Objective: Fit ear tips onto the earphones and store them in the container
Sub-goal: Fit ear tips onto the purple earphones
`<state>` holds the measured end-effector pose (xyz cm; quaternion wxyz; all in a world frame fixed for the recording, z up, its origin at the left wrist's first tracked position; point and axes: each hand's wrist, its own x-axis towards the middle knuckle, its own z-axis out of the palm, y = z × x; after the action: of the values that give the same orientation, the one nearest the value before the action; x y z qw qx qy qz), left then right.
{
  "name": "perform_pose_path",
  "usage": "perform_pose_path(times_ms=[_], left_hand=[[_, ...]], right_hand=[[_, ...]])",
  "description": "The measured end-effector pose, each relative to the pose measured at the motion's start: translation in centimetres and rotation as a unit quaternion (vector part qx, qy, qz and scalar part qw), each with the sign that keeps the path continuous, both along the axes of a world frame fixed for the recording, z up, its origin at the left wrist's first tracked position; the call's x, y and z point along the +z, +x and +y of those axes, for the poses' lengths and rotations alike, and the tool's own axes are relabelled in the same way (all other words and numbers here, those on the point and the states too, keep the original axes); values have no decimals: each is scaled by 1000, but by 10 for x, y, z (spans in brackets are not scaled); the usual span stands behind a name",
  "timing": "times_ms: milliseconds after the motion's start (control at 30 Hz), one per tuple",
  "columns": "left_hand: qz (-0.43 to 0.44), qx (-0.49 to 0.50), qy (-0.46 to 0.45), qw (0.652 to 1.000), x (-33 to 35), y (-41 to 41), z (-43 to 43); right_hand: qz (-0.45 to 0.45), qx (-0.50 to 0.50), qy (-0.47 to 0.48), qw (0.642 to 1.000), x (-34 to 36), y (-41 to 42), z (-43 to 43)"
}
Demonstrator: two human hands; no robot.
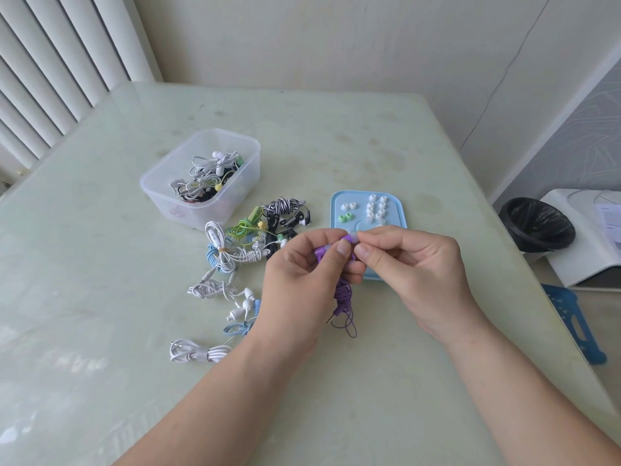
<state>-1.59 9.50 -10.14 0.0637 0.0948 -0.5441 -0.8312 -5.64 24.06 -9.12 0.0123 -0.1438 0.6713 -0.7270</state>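
I'm watching L hand (302,274) gripping the purple earphones (344,292) and R hand (410,264) pinching a clear ear tip (353,236) against one bud, both over the blue tray (336,210)'s near edge, w/ container (250,169) left of it.

Your container (154,193) sits toward the tabletop's (336,146) far-left corner. Loose earphones (232,253) lie before it, nearer you, and the tray (394,210) holding ear tips (376,210) lies right of them.
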Motion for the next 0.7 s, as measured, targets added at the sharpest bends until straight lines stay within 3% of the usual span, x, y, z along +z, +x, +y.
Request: perform_pose_path(times_ms=[300, 700], left_hand=[[13, -21, -26, 999, 3, 3, 3], [-1, -37, -35, 999, 2, 2, 0]], right_hand=[[-95, 14, -74, 993, 4, -8, 6], [-37, 32, -4, 999, 6, -9, 10]])
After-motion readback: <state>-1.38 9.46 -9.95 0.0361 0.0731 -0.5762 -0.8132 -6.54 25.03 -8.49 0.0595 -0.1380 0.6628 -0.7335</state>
